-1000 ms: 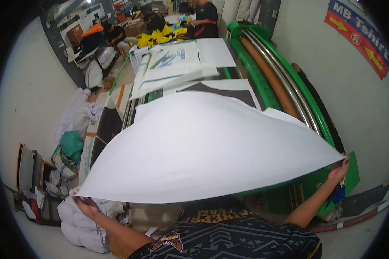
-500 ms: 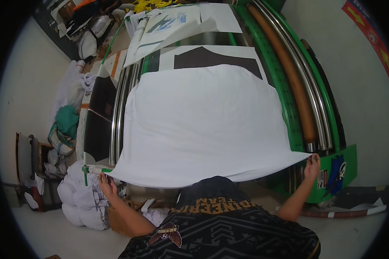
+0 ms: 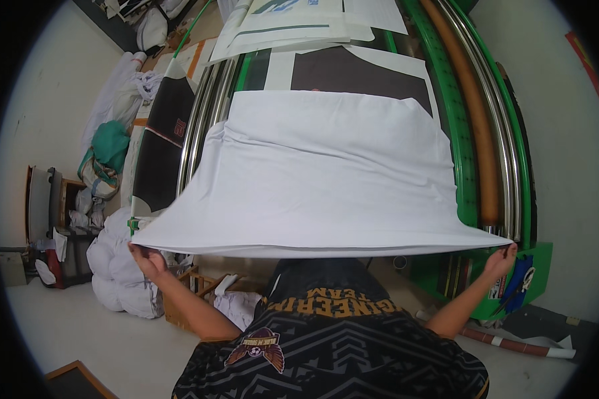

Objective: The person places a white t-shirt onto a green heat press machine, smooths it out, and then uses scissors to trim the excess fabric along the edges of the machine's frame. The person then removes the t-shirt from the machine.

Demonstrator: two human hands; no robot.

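A wide white cloth (image 3: 326,173) lies over the bed of a green machine, its near edge pulled taut between my hands. My left hand (image 3: 148,261) pinches the near left corner, beside the machine's metal rollers. At the other end, my right hand (image 3: 501,261) grips the near right corner by the machine's green end housing. Creases run across the cloth's middle. Beyond its far edge, a dark printed piece (image 3: 359,74) on white paper shows, partly covered by the cloth.
Steel rollers (image 3: 206,110) run along the left, and a brown roller (image 3: 476,126) along the right. White printed sheets (image 3: 293,33) lie at the far end. A bundled white sack (image 3: 123,272) stands at left on the floor. Scissors (image 3: 527,279) hang at the right housing.
My hands have moved farther apart, stretching the cloth's near edge straighter. Folds have formed across the cloth. The view has shifted, and the far printed sheet lies flatter.
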